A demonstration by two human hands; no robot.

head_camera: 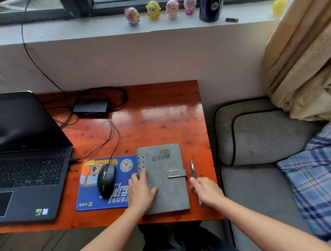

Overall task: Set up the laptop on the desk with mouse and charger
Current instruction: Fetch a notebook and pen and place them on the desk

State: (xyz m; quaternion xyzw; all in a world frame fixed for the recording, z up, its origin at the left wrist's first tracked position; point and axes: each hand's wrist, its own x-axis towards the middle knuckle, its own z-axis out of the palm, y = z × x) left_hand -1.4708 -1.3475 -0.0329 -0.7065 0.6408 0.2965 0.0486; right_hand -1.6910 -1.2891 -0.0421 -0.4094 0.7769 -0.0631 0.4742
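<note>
The open black laptop (24,161) stands at the left of the reddish wooden desk (160,116), its screen dark. A black wired mouse (105,179) lies on a blue and orange mouse pad (87,194) to its right. The black charger brick (91,107) sits at the back of the desk among loose cables. My left hand (141,192) rests flat with straight fingers on a closed grey ring notebook (167,182). My right hand (206,189) lies on a pen (194,171) just right of the notebook; its fingers are hidden under the hand.
The desk's right edge runs close beside the pen. A grey cushioned seat (257,139) and a plaid cloth (320,174) lie to the right. The windowsill holds several small toy figures (153,10) and a dark bottle (211,6). A curtain (300,51) hangs at right.
</note>
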